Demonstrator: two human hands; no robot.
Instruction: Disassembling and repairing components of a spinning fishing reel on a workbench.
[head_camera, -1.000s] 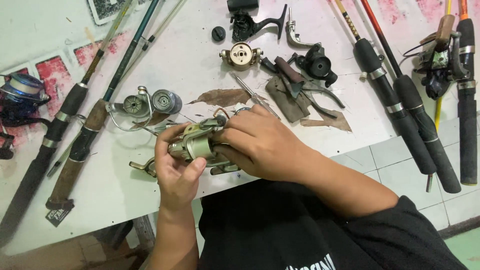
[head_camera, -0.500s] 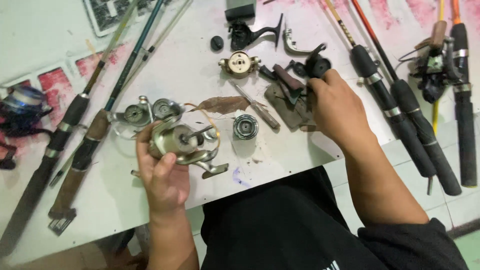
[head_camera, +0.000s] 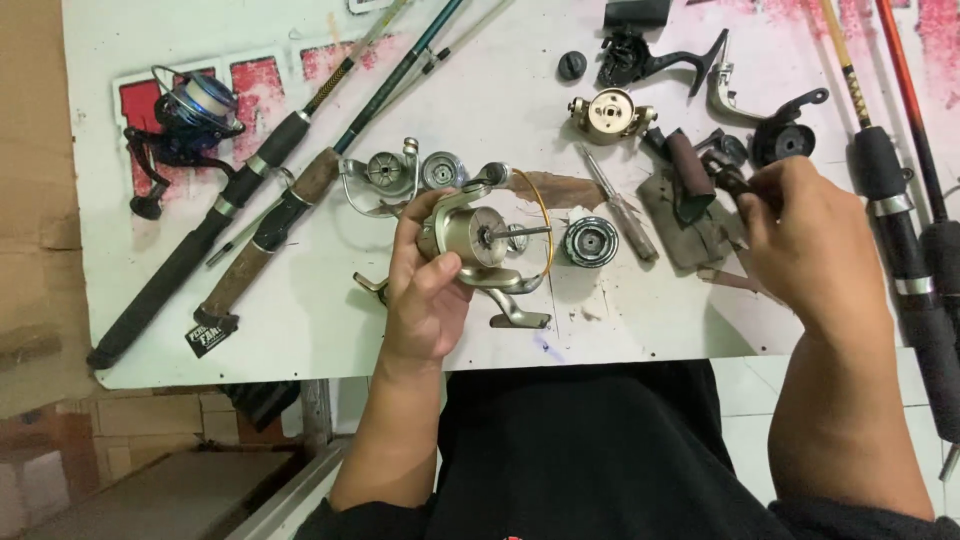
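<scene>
left hand grasping champagne-coloured metal spinning reel body above white table's near edge, right hand closed on dark tool handle, tool's tip hidden behind fingers

Black shirt, bare forearms, bare hands, no gloves

The left hand is raised above the tabletop's near edge, fingers curled and closed in a grip, thumb wrapped over the front, forearm rising straight from below. The right hand is farther toward the right edge, knuckles up, fingertips pinched together, forearm angled inward.
</scene>
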